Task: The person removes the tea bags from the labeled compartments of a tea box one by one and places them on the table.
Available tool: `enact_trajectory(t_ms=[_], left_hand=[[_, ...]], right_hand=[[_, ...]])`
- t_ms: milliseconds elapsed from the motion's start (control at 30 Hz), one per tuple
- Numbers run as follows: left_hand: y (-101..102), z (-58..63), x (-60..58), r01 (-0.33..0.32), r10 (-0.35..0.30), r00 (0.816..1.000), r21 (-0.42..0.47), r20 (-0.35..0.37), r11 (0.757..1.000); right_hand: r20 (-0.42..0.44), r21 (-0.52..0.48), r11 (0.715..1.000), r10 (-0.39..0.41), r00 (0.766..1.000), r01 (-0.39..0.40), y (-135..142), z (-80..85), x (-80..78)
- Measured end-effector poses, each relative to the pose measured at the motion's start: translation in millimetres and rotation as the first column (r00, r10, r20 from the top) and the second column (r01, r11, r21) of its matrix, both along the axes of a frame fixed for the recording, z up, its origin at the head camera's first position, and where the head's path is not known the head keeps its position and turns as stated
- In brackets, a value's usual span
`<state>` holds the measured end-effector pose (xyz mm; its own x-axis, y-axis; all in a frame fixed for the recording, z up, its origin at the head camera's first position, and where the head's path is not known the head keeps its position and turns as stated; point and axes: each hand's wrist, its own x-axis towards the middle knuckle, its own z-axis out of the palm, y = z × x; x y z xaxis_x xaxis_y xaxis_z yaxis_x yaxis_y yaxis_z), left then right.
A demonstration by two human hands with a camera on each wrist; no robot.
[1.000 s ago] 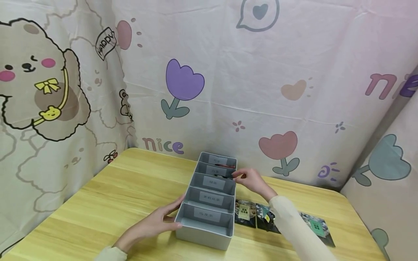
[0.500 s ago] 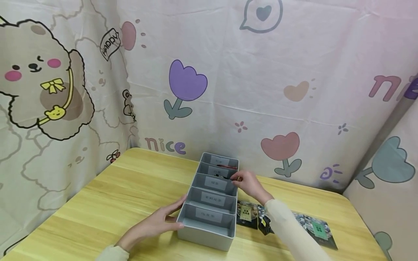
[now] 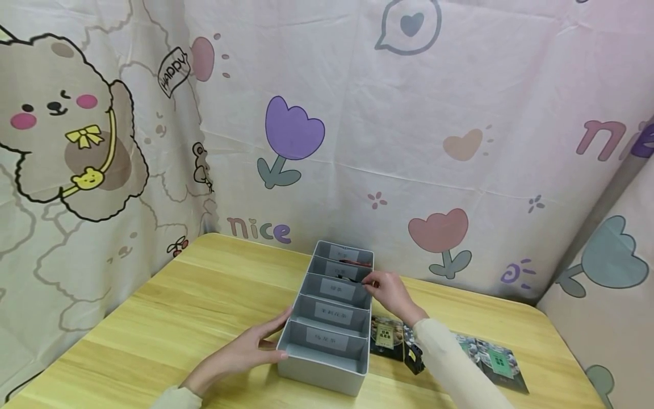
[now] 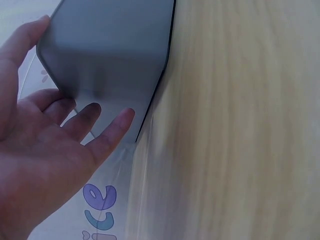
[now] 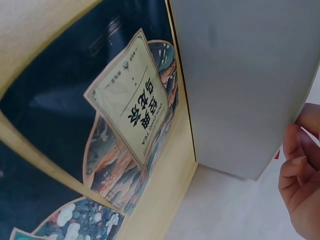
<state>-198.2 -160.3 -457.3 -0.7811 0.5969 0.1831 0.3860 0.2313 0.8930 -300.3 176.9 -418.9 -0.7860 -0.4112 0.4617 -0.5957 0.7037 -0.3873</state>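
A long grey box with several labelled compartments stands on the table. My left hand rests against its near left side, thumb at the front corner; in the left wrist view the fingertips touch the outer wall. At the far right rim, my right hand pinches the end of a dark flat packet, most of it hidden inside the second compartment from the back. The red edge of another packet shows in the rearmost compartment. My right wrist view shows curled fingers at the box's rim.
Right of the box lie an oolong tea packet and a packet with a green label. My right sleeve partly covers the packets between them. A printed curtain hangs behind the wooden table.
The head view has shifted slightly. My right hand stays at the far right rim with the dark packet, its fingers moving only a little. My left hand keeps its place on the box.
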Motion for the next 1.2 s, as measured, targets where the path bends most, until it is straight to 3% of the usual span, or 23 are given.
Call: enact_trajectory(t_ms=[667,1200], left_hand=[[0.9,1.3,1.5,-0.003,0.003,1.0,-0.016,0.008,1.0],[0.9,1.7,1.3,-0.005,0.005,1.0,-0.011,0.004,1.0]], right_hand=[[-0.095,-0.052,0.998,-0.043,0.994,0.038,0.2,3.7,4.3],[-0.06,-0.138,0.99,-0.043,0.997,0.034,1.3,17.8,8.4]])
